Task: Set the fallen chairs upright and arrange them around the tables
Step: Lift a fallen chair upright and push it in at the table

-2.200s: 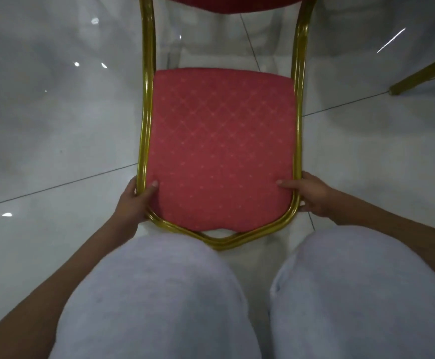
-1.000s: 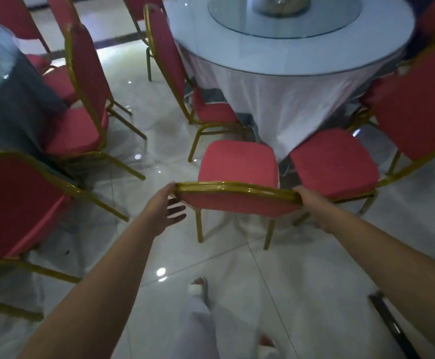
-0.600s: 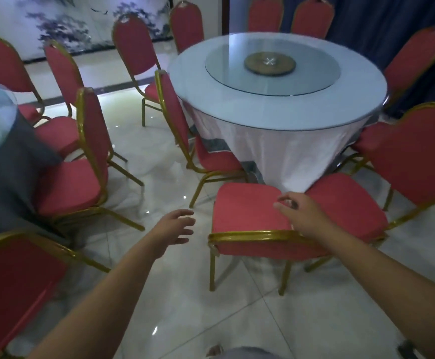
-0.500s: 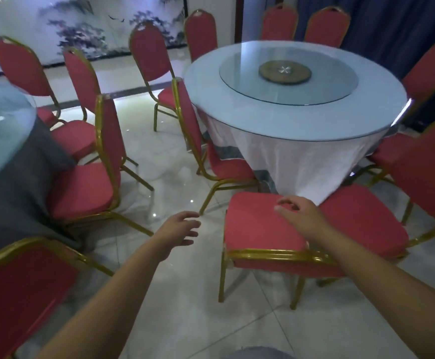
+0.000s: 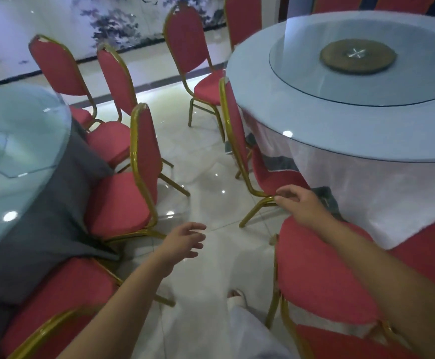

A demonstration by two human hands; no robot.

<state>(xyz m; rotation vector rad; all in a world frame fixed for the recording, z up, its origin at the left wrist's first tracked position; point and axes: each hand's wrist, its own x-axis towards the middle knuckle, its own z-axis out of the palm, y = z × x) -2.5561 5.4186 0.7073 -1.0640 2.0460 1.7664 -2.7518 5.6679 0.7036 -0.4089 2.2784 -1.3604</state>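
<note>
Nearest: chair (image 5: 322, 275) upright on its legs, seat turned toward the white-clothed table (image 5: 340, 151), just beside its hanging cloth. Judged placed.
Right hand (image 5: 303, 204) above the seat's far edge, fingers apart and loosely bent, gripping nothing.
Left hand (image 5: 185, 240) over bare floor (image 5: 206, 182), fingers spread, empty, likely out for balance.
Beyond: neighbouring chair (image 5: 270, 177) tucked at the same table, back outward, so the row sets the spacing.
Left: grey-clothed table (image 5: 56, 203) with another chair (image 5: 123, 203) drawn close to it.
No fallen chair in view.
</note>
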